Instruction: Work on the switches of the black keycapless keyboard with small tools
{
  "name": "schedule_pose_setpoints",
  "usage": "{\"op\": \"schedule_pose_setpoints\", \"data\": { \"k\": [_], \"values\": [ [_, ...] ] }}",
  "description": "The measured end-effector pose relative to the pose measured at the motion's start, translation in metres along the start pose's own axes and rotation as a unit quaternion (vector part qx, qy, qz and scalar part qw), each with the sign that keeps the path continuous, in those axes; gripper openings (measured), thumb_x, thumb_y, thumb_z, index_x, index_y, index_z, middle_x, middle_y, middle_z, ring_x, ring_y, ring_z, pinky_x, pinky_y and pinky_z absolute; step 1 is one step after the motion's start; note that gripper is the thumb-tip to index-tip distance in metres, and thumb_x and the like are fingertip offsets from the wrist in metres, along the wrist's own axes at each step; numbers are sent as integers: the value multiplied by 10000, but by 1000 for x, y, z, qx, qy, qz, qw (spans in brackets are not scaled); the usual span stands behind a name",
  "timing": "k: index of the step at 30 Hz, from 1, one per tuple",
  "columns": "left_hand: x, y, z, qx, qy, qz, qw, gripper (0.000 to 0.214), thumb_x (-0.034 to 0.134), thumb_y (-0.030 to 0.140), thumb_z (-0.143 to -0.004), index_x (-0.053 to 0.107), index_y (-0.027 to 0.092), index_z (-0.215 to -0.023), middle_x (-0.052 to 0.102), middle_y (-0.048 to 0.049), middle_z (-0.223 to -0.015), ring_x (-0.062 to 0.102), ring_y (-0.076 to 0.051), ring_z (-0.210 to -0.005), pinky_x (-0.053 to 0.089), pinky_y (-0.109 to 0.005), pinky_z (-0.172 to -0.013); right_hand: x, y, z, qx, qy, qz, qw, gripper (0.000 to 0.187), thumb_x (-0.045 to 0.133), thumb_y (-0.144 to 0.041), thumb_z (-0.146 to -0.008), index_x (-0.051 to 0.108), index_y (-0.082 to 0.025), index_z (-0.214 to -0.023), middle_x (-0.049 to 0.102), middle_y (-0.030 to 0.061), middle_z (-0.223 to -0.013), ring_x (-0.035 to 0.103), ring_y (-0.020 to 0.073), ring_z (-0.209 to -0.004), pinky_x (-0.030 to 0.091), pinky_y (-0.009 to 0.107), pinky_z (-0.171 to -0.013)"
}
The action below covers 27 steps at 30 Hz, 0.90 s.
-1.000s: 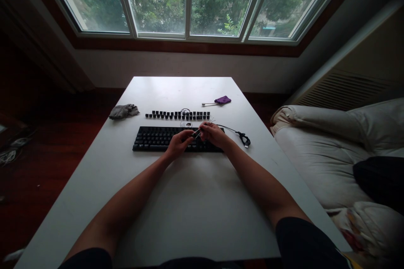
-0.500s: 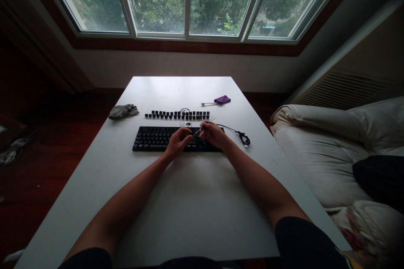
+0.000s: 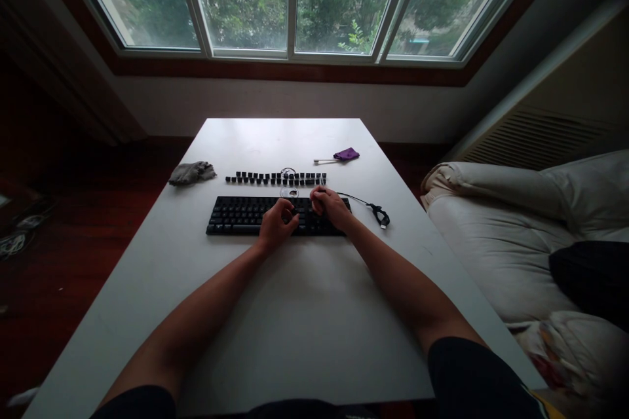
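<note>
A black keyboard [image 3: 236,215] lies across the white table [image 3: 295,314] in front of me. Above its middle, my left hand [image 3: 278,222] is curled with thumb and fingers pinched around a small dark piece that looks like a keycap [image 3: 293,211]. To the right, my right hand [image 3: 331,205] is closed over the keyboard's right part. The thin wire keycap puller in it is almost wholly hidden by the fingers. Behind the keyboard, loose black keycaps [image 3: 265,179] stand in two rows, with a small clear round dish [image 3: 289,192] close by.
A crumpled grey cloth [image 3: 192,173] lies at the table's left edge. Farther back are a purple cloth [image 3: 346,154] and a thin light stick [image 3: 324,162]. The bundled black cable [image 3: 379,215] lies right of the keyboard. A pale sofa [image 3: 501,242] stands beside the table.
The wire puller that stuck out between my hands is now tucked into my right fist. The hands have come slightly apart, and my left fingers have curled in more.
</note>
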<state>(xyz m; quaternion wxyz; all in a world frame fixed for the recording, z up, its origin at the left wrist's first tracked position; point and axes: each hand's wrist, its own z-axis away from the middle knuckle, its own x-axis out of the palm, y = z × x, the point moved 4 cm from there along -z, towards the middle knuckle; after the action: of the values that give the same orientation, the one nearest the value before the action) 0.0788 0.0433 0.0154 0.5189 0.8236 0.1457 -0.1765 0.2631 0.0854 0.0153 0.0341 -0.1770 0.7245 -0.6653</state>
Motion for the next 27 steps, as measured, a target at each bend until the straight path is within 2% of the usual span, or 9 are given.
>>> {"op": "schedule_pose_setpoints", "data": {
  "k": [2, 5, 11, 17, 27],
  "values": [
    [0, 0, 1, 6, -11, -57, 998, 172, 654, 286, -821, 539, 232, -937, 593, 44, -738, 568, -126, -651, 428, -256, -662, 2, 1, 0, 7, -15, 24, 1000, 184, 577, -348, -872, 589, -174, -813, 387, -77, -501, 346, 79, -439, 261, 224, -449],
    [1, -1, 0, 17, -21, -133, 991, 148, 639, 284, -827, 529, 232, -911, 575, 29, -752, 544, -147, -673, 406, -273, -659, 5, 1, 1, 24, -35, 62, 997, 206, 599, -363, -857, 610, -160, -824, 385, -71, -523, 332, 74, -453, 225, 224, -446],
    [1, 1, -3, 62, -29, -238, 969, 170, 659, 243, -802, 500, 226, -858, 600, -36, -914, 558, -219, -886, 410, -340, -803, 2, 1, -1, 34, -14, 67, 997, 205, 601, -366, -847, 602, -165, -808, 359, -79, -503, 312, 76, -449, 220, 228, -444],
    [5, -3, -2, 60, -54, -247, 966, 176, 667, 242, -823, 524, 228, -925, 632, -23, -908, 568, -223, -893, 382, -353, -798, 1, 1, -1, 37, -1, 76, 996, 196, 607, -354, -838, 604, -162, -801, 377, -75, -505, 333, 75, -452, 238, 225, -447],
    [4, -7, -2, 88, -34, -187, 978, 204, 730, 288, -830, 600, 238, -979, 676, -39, -933, 590, -246, -898, 380, -371, -799, 1, 2, -1, 39, -11, 123, 992, 252, 613, -417, -831, 622, -165, -819, 372, -74, -509, 320, 81, -453, 224, 230, -442]
  ]
}}
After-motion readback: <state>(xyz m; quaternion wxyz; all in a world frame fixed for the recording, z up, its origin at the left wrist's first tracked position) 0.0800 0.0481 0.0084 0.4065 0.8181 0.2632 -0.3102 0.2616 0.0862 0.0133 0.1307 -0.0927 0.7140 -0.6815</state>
